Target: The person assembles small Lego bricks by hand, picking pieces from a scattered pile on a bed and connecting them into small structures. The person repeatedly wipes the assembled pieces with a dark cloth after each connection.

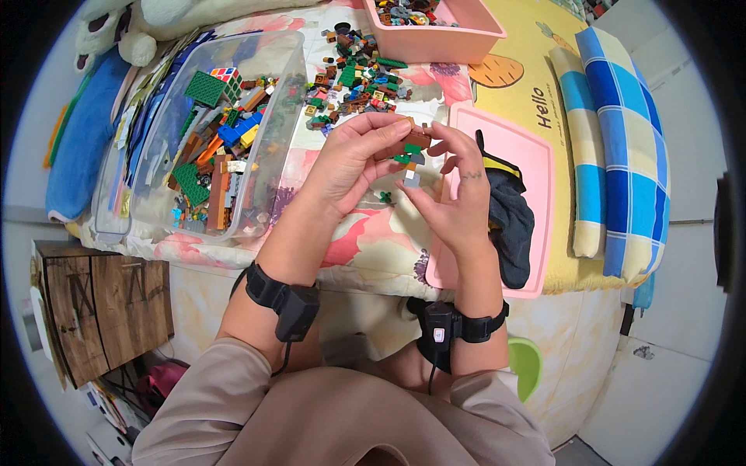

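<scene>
Ref clear box point(289, 64): brick build point(413, 148) right of it is part-hidden by left hand point(353, 159), loose bricks point(351, 84) just right of box are too small to ID singly, pink tub point(437, 45) farther right and plush toy point(139, 48) behind box both get cut off by top edge.

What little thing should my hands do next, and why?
Maybe press the small brick build gently together: the left hand grips its brown part, and the right hand curves close around its right side, so both seem well placed to steady it.

beige sleeves point(203, 392), black forearm straps point(263, 287)
</scene>
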A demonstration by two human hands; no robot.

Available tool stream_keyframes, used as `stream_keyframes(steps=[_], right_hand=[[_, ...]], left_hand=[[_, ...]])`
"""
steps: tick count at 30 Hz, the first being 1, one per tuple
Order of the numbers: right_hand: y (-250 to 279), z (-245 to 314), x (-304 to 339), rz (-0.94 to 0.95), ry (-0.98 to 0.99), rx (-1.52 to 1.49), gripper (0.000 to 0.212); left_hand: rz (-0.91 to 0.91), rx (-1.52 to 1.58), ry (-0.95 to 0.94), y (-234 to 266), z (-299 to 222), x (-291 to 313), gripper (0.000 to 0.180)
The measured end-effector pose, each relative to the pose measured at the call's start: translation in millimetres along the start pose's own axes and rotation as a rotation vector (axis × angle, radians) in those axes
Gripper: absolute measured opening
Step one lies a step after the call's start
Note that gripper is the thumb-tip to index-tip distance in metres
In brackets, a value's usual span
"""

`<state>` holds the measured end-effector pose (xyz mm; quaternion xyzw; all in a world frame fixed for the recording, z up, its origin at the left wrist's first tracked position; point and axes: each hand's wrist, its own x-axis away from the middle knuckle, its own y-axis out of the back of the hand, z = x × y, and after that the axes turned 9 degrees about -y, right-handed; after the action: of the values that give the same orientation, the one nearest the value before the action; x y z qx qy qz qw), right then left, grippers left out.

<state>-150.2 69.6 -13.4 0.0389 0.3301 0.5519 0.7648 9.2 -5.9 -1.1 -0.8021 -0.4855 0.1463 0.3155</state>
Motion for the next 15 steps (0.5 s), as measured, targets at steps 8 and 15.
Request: stream_keyframes(steps=[8,15], right_hand=[[1.6,3.0,0.2,-0.015,0.015,0.059,0.074],[6.2,6.8,0.1,-0.011,-0.025,0.030,0.073]], left_hand=[[-0.062,-0.099,-0.029,1.7,-2.2,-2.4,0.023],[-0.059,-0.154,-0.027,4.1,-6.0,-3.5,0.022]])
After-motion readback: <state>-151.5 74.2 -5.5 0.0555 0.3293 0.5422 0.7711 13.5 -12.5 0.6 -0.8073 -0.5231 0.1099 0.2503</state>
